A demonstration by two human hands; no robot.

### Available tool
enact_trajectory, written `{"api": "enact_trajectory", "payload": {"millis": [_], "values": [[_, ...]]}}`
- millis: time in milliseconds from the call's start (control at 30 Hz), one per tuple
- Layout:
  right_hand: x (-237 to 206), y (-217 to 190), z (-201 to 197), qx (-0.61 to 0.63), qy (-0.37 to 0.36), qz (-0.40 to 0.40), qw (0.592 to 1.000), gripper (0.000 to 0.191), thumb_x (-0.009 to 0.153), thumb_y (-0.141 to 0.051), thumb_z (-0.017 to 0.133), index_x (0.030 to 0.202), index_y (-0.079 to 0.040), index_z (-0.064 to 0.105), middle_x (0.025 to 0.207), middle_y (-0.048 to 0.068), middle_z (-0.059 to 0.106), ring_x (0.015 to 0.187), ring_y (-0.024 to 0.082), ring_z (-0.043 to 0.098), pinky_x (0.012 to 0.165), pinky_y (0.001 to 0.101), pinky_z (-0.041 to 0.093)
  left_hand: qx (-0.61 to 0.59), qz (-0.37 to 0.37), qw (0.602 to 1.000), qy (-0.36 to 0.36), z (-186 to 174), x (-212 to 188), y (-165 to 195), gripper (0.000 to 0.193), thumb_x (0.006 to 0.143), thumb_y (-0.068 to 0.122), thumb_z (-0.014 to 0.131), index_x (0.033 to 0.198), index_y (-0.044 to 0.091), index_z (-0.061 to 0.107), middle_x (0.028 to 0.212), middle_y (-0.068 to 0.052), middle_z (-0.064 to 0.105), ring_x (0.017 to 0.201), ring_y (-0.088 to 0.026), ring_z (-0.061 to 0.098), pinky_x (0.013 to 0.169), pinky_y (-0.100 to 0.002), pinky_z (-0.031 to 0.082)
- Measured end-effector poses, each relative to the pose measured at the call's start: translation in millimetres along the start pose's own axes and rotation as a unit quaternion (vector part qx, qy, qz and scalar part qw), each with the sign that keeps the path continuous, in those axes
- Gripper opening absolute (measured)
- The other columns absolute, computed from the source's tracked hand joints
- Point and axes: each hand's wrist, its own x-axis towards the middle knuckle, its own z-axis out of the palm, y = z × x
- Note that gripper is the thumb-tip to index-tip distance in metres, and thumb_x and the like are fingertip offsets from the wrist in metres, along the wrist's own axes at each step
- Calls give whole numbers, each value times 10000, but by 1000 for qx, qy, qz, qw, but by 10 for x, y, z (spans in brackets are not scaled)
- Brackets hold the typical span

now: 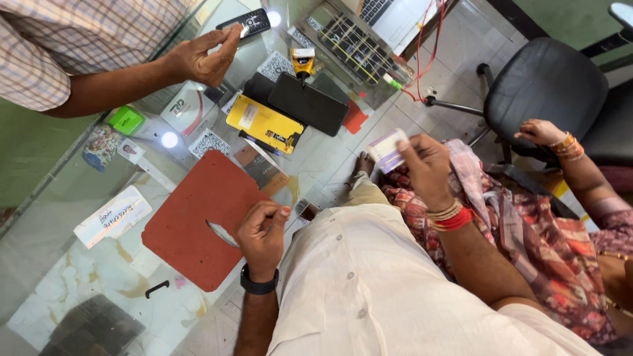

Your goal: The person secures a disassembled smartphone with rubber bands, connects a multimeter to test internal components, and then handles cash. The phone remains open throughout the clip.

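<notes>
The person in the white shirt sits at a glass table (79,264) and holds the right hand (425,168) up beyond the table edge, over the tiled floor and close to the knee of a seated neighbour in patterned cloth. The fingertips and the thumb pinch a white and purple card (387,150) by one end only. The left hand (264,234) rests on the edge of a red mat (191,211), with the fingers curled in a loose fist; whether something small is inside I cannot tell. Across the table another person's hand (201,59) holds up a small black phone (244,23). I think the risk lies with the card: the grip is narrow and at one end, and nothing is under it, so a bump from the neighbour could send it to the floor. The left elbow could also push the mat off the table edge.
</notes>
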Motion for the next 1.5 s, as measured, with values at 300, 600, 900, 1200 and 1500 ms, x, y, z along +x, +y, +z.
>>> {"api": "enact_trajectory", "payload": {"millis": [300, 600, 900, 1200, 1500], "values": [[654, -296, -360, -43, -206, -104, 972, 76, 938, 2, 738, 958, 34, 671, 893, 30, 673, 816, 88, 596, 726, 268, 490, 14, 46, 992, -117, 851, 524, 247, 142, 887, 69, 780, 852, -18, 674, 821, -85, 693, 710, -157, 649, 647, -273, 517], [1740, -398, -911, -154, -270, -206, 928, 223, 839, -19, 830, 1016, 38, 708, 926, 111, 722, 807, 162, 674, 714, 305, 523, 54, 29, 996, -71, 1724, 1000, 373, 128, 881, 71, 794, 879, -2, 689, 843, -85, 699, 736, -184, 673, 666, -296, 536], [2073, 94, -1928, 2, 122, -86, 989, 79, 1111, -38, 659, 1077, 31, 643, 932, 61, 694, 784, 114, 645, 735, 257, 543, 20, 19, 954, -297, 1952, 1149, 403, 240, 843, 162, 834, 994, 23, 709, 953, -99, 728, 838, -235, 707, 766, -317, 567], [1842, 584, -2189, 67, 229, 52, 970, 142, 1040, -60, 628, 1163, 8, 609, 1024, 77, 725, 808, 124, 705, 696, 258, 597, -42, 47, 918, -391, 2099, 1372, 368, 355, 848, 273, 853, 1062, 33, 702, 1044, -124, 742, 922, -280, 734, 828, -351, 592], [2286, 483, -2210, 4, 261, 70, 963, 83, 1004, -20, 659, 1061, 36, 684, 951, 80, 742, 795, 121, 702, 661, 249, 577, -26, 94, 917, -386, 2541, 1499, 365, 420, 817, 327, 839, 1069, 22, 699, 1056, -139, 736, 1006, -343, 709, 898, -409, 551]]}}
